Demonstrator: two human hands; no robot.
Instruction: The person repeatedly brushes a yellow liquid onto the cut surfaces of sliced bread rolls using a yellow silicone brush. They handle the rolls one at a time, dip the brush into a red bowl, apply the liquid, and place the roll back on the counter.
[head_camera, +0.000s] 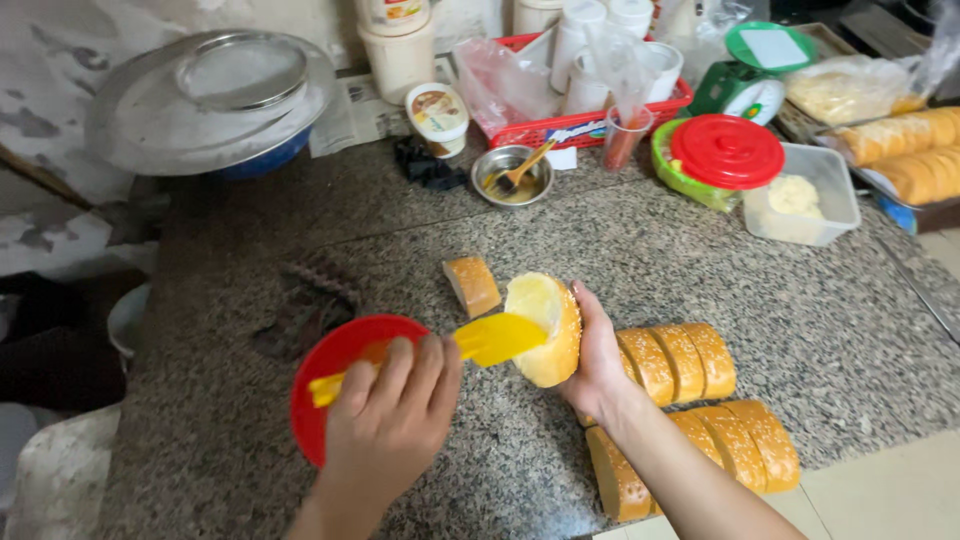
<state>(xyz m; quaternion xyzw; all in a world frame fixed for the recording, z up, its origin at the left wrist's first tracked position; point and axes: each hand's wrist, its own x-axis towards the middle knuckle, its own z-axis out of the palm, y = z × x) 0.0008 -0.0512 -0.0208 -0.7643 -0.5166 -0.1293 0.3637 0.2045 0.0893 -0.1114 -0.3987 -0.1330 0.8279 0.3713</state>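
Head view shows me my left hand gripping the yellow spatula over the red bowl while my right hand clasps the bun above the surface, and I fear hard pressing may tear the crumb.

Entry, head view: your left hand and your right hand are both bare, with no gloves. No rings show on the fingers you can see, and no watch, band or bracelet sits at either wrist. Your left forearm enters from the bottom edge and only a short length of it shows, uncovered. Your right forearm enters from the bottom right and shows a longer stretch, also uncovered; no sleeve or cuff reaches into view on either arm. Fingernails are short and unpainted where they can be seen; those of the right hand are mostly hidden. No tattoos, plasters or other markings show. Nothing else of your body or clothing is in frame.
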